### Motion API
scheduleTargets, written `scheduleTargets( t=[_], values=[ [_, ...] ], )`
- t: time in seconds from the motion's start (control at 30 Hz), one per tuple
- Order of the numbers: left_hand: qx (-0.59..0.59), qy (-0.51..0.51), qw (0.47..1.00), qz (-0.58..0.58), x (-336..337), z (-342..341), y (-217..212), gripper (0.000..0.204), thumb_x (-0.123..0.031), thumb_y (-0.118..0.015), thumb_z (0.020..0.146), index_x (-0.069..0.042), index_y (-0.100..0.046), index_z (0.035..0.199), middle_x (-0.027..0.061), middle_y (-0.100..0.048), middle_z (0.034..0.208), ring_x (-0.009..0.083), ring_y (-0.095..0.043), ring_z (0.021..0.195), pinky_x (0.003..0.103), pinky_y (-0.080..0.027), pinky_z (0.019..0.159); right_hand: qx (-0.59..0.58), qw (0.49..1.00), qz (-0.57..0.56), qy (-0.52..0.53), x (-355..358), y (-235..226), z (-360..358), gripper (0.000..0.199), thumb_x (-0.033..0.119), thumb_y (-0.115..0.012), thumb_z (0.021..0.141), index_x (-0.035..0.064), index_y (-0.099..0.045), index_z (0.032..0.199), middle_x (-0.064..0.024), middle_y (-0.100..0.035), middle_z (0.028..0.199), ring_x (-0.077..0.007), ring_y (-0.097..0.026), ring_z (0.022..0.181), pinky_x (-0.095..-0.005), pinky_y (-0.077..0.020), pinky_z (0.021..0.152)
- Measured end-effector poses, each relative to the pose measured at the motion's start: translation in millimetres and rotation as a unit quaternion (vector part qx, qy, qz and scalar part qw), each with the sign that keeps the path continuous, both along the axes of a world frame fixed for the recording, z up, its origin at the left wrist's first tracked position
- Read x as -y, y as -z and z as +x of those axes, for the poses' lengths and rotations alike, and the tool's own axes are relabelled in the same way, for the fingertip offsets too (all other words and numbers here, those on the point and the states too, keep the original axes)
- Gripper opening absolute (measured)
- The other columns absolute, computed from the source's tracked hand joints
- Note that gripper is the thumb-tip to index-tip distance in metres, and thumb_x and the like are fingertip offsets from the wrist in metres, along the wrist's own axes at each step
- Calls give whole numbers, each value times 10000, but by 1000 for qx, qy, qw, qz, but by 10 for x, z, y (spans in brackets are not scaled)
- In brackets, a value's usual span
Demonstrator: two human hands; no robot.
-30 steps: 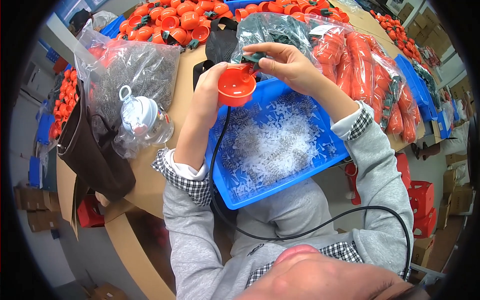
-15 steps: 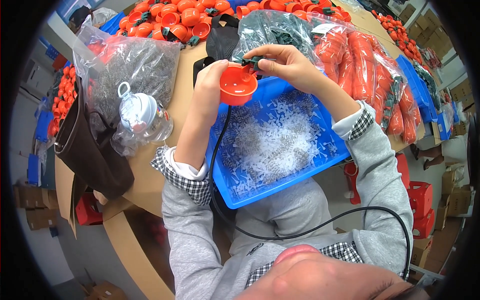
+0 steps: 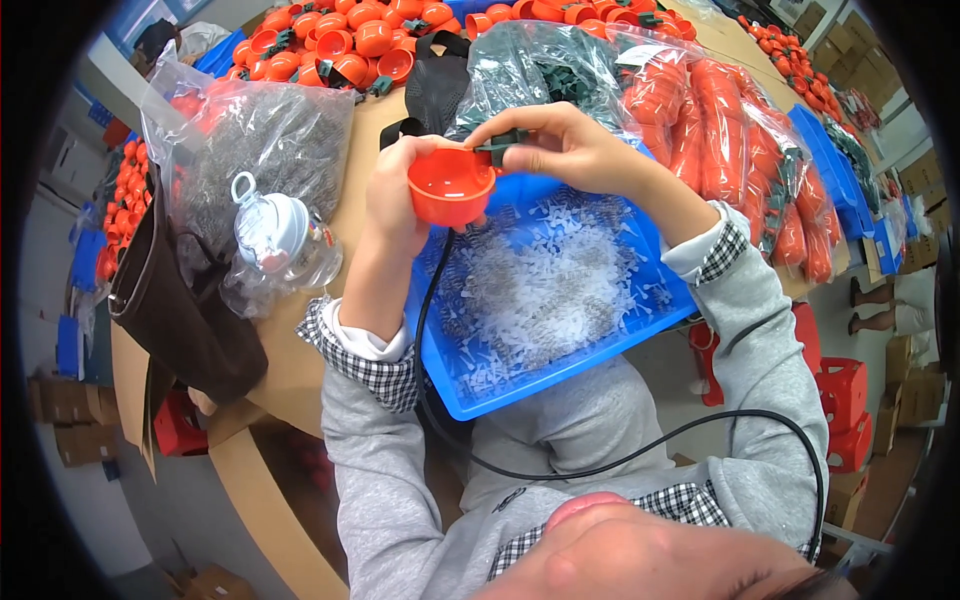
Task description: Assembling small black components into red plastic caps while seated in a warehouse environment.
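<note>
My left hand grips an orange plastic cup, its open side tipped up toward me. At the cup's right rim, my right hand pinches a small dark green plastic part between thumb and fingers. The green part touches or nearly touches the rim; I cannot tell whether it is joined to it. Below both hands lies a blue tray holding many small white plastic pieces and grey metal springs.
Beyond the hands are a bag of green parts, bags of stacked orange cups and a heap of loose orange cups. On the left stand a bag of springs, a clear bottle and a brown bag. A black cable crosses my lap.
Both hands have shifted slightly left and down with the cup. The green part, earlier over the cup's opening with an orange piece beside it, is now at the right rim.
</note>
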State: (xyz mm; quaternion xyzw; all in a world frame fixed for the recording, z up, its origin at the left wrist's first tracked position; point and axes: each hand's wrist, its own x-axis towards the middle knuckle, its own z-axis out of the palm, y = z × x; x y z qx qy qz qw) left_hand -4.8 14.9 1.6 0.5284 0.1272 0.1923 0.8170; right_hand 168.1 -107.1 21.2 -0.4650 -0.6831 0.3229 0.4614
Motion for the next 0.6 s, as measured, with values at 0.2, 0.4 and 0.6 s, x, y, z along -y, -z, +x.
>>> scheduleTargets(
  t=[0.2,0.4,0.6],
  values=[
    [-2,2,1000,4,28,19,-19,445,-327,-344,868,55,-539,984,198,-621,804,283,-634,598,320,-509,435,-22,999,-5,35,-26,56,-40,317,93,-665,804,0,-578,1094,-45,-607,997,-85,-548,911,-236,-457,801],
    [-34,-119,981,151,136,23,-83,408,-165,-772,687,-54,-472,941,104,-582,897,179,-632,724,258,-540,515,0,994,57,97,-67,187,-55,262,90,-676,780,36,-624,1032,-46,-633,867,-82,-596,761,-229,-487,654],
    [-4,-113,989,91,57,12,-20,283,-195,-680,773,-74,-481,935,109,-600,871,200,-648,685,251,-554,505,182,947,216,156,-31,120,-147,268,127,-675,764,71,-646,1024,-93,-597,782,-198,-614,690,-271,-497,623]
  ],
)
